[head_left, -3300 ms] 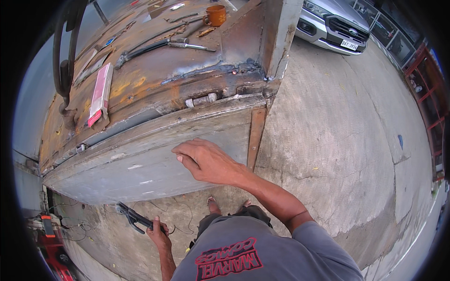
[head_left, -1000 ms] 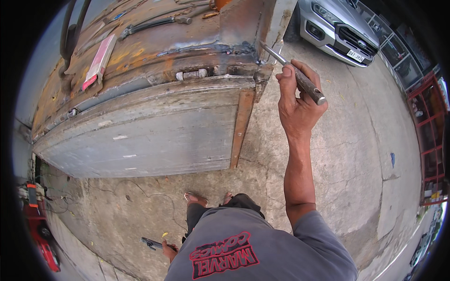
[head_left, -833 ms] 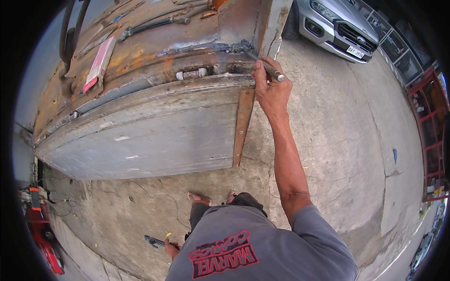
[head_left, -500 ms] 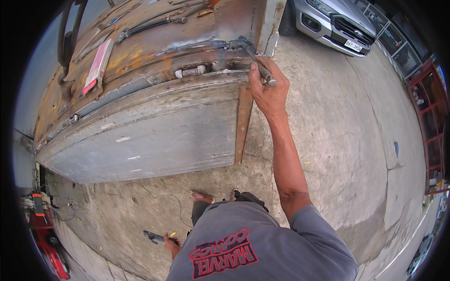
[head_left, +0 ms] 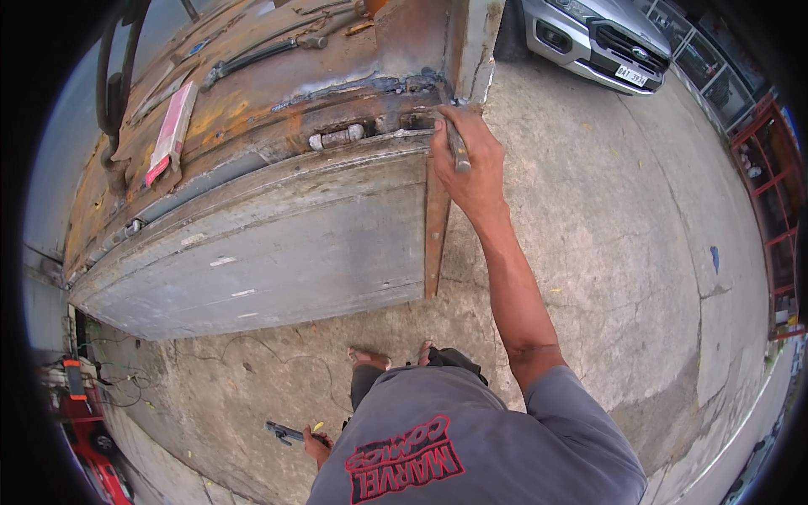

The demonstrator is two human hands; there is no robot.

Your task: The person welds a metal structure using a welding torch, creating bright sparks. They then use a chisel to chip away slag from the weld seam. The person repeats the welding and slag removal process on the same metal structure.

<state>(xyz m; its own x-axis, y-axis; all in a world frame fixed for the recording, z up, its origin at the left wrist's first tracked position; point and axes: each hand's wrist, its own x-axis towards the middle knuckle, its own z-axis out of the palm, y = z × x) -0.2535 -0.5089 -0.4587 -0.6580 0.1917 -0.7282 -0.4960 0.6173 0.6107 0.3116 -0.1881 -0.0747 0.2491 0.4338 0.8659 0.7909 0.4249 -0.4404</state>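
In the right hand (head_left: 480, 168), a dull grey metal tool (head_left: 460, 151).

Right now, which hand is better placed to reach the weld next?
Likely the right hand: it grips a metal rod near the weld, while the left hand holds a dark tool well away.

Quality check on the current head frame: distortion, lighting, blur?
Head view, distortion: the grey panel's upper edge bows, corners black out; head view, lighting: soft, no hard shadows on the concrete ground; head view, blur: right hand and metal tool read fairly clearly, while the dark tool in the left hand is too small for fine detail.
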